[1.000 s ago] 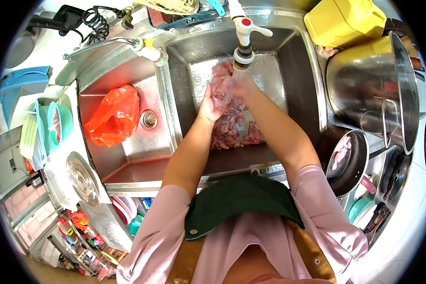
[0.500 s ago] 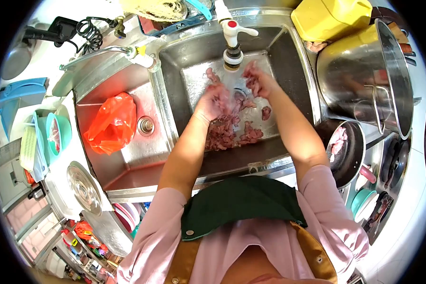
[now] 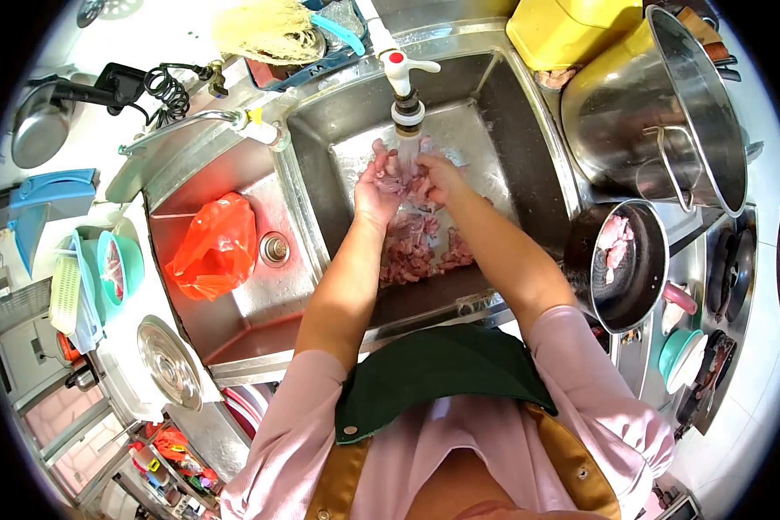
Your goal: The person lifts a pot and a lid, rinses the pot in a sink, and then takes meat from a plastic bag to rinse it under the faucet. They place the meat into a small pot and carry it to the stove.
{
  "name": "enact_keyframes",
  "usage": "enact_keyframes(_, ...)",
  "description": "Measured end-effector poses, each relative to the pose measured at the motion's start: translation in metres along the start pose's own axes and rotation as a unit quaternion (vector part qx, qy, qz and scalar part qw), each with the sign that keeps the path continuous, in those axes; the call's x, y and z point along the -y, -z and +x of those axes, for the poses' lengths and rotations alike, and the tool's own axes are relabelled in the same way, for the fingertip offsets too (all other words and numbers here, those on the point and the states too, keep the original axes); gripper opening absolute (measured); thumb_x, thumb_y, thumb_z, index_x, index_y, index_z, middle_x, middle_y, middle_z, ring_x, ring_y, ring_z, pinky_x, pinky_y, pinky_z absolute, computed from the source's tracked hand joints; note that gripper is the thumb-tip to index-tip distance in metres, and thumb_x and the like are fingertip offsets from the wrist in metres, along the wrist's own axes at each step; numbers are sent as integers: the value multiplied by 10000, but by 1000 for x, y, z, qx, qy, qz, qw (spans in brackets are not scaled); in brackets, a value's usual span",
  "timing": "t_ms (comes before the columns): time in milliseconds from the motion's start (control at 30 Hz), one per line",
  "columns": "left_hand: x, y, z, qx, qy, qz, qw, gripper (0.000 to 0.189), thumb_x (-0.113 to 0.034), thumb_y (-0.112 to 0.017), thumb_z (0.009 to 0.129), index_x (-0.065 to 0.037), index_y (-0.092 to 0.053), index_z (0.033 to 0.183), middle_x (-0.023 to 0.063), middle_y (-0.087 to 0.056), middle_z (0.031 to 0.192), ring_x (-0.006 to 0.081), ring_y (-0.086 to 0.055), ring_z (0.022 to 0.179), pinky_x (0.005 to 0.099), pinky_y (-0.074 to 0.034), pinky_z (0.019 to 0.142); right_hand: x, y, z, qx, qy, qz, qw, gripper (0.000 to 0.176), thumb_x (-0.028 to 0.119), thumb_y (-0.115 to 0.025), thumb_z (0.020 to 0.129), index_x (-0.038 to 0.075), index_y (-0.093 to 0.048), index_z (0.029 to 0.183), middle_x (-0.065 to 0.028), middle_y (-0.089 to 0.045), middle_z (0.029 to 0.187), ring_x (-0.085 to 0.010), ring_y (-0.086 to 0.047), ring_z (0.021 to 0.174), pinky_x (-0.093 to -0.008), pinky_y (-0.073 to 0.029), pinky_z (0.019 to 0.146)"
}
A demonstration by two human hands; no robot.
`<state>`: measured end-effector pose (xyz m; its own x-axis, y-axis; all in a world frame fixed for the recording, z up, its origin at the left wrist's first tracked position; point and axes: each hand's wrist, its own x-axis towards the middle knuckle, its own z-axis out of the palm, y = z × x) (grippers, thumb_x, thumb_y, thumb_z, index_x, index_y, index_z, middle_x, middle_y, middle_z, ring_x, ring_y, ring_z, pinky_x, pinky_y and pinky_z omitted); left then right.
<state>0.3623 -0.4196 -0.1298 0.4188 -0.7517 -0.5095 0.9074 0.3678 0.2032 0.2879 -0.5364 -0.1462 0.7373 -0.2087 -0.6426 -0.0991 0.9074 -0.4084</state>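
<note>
Both hands are over the right basin of a steel sink (image 3: 529, 147), beneath a white tap (image 3: 400, 74) with water running from it. My left hand (image 3: 374, 199) is cupped round raw meat pieces (image 3: 390, 173) in the stream. Close on its right, my right hand (image 3: 445, 178) has its fingers curled on more of the pieces, partly hidden by water and meat. A heap of raw meat (image 3: 407, 251) lies on the basin floor below the hands, nearer my body.
An orange-red plastic bag (image 3: 217, 247) lies in the left basin beside a drain (image 3: 275, 250). To the right stand a large steel pot (image 3: 624, 113), a yellow container (image 3: 572, 30) and a dark pan (image 3: 637, 295) with meat in it. A glass lid (image 3: 169, 362) lies at left.
My hands have come together under the tap, the right one moving left and nearer. Pieces that were held apart are now gathered between them. The view has shifted slightly.
</note>
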Motion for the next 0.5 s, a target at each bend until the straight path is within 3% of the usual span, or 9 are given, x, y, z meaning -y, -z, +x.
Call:
enact_keyframes(100,9,-3,-7,-48,13,67,997,289,-129,-394,808,-113,-481,1082,71,-540,923,254,-500,867,496,-360,808,-2,-7,-21,-51,40,-125,990,176,149,-491,777,56,-512,925,-79,-539,716,-159,-463,439,-233,-261,250)
enact_keyframes(167,24,29,3,-71,51,102,991,252,-154,-386,821,-99,-489,1045,66,-542,874,250,-507,839,490,-371,786,-14,-11,-29,-151,39,-229,961,217,134,-515,761,60,-500,965,-94,-544,721,-167,-445,399,-269,-256,238)
enact_keyframes(233,38,36,-1,-91,88,139,982,230,-180,-378,835,-84,-496,1008,62,-545,824,246,-515,811,483,-383,765,-46,7,-29,-169,78,-207,960,188,118,-528,746,48,-506,919,-88,-529,692,-167,-441,402,-292,-268,260)
enact_keyframes(300,52,37,-21,-148,160,177,960,214,-270,-368,863,-101,-497,889,11,-518,692,154,-518,659,343,-447,610,-61,17,-47,-186,116,-184,958,160,101,-541,730,35,-513,873,-82,-515,663,-166,-436,406,-315,-280,282)
enact_keyframes(333,56,42,-25,-145,164,181,959,214,-270,-368,863,-101,-497,889,11,-518,692,154,-518,659,343,-447,610,-61,19,-65,-193,62,-233,951,167,112,-548,730,35,-524,876,-79,-517,656,-164,-432,405,-317,-290,295)
enact_keyframes(367,61,51,-28,-157,171,160,959,229,-313,-365,867,-120,-485,846,-15,-487,641,108,-483,580,271,-420,527,-62,21,-77,-200,5,-279,939,175,124,-555,729,34,-535,879,-77,-520,648,-163,-429,404,-318,-300,308)
enact_keyframes(400,65,59,-30,-168,178,141,959,254,-356,-361,870,-138,-473,802,-40,-456,590,63,-448,501,198,-393,444,-65,24,-80,-203,9,-275,940,175,124,-555,729,34,-535,879,-77,-520,648,-163,-429,404,-318,-300,308)
enact_keyframes(433,72,40,-41,-198,149,158,956,249,-360,-373,869,-163,-454,740,-73,-400,540,16,-361,408,148,-295,352,-68,30,-80,-200,3,-277,940,201,159,-554,745,51,-542,914,-73,-531,675,-149,-443,440,-303,-320,329)
enact_keyframes(500,76,24,-50,-221,150,149,952,256,-360,-376,869,-169,-446,714,-73,-401,541,22,-355,405,155,-289,357,-69,33,-93,-204,-3,-272,941,227,195,-554,761,68,-548,949,-69,-542,702,-135,-457,475,-288,-340,350)
